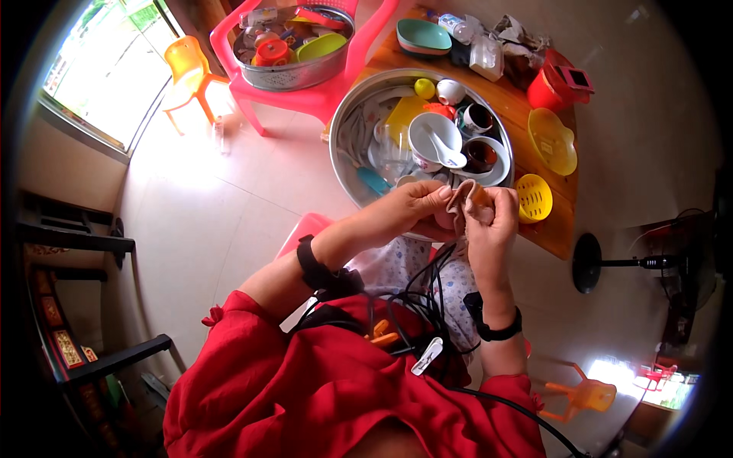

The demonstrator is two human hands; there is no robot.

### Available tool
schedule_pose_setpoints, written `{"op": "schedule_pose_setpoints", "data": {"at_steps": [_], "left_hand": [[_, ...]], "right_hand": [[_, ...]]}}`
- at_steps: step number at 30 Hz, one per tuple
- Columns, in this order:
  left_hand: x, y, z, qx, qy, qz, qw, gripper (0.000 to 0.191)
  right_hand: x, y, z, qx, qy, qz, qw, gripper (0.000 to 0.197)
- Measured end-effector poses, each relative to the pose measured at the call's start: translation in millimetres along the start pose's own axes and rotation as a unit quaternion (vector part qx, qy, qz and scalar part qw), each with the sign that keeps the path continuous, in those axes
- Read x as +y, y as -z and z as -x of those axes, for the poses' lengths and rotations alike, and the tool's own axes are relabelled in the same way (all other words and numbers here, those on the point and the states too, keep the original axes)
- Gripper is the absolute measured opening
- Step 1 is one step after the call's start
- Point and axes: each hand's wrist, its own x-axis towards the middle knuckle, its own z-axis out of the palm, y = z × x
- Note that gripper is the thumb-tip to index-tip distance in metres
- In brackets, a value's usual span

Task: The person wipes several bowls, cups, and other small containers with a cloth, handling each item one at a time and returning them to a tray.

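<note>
Over the near rim of a large round metal basin (349,192), my left hand (426,200) and my right hand (495,214) meet at a crumpled pinkish-brown cloth (464,200). The left fingers pinch its left side, the right fingers its right side. A small reddish object seems to lie under the cloth, mostly hidden. Inside the basin are a white bowl (421,129) with a white spoon (444,146) across it, dark-lined cups (480,156), a clear glass (394,146), a yellow board-like piece (406,111) and a small yellow ball-like item (424,88).
A wooden table (558,220) holds a yellow perforated cup (534,197), a yellow dish (551,142), a red bin (550,86) and stacked bowls (424,37). A pink chair (275,100) bears a metal tub (280,77) of plastic items. Black cables (438,286) cross my lap.
</note>
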Motion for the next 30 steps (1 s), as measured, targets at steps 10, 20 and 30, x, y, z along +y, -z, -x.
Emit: {"op": "schedule_pose_setpoints", "data": {"at_steps": [10,20,30], "left_hand": [[43,38,-8,0.243,-0.043,-0.121,0.962,0.052],[73,105,-73,0.260,-0.054,-0.208,0.941,0.053],[54,130,-69,0.305,0.033,-0.715,0.629,0.030]], "right_hand": [[42,16,7,0.038,-0.085,-0.047,0.995,0.021],[33,15,11,0.030,-0.113,-0.078,0.990,0.026],[39,17,17,0.025,-0.092,-0.055,0.994,0.029]]}}
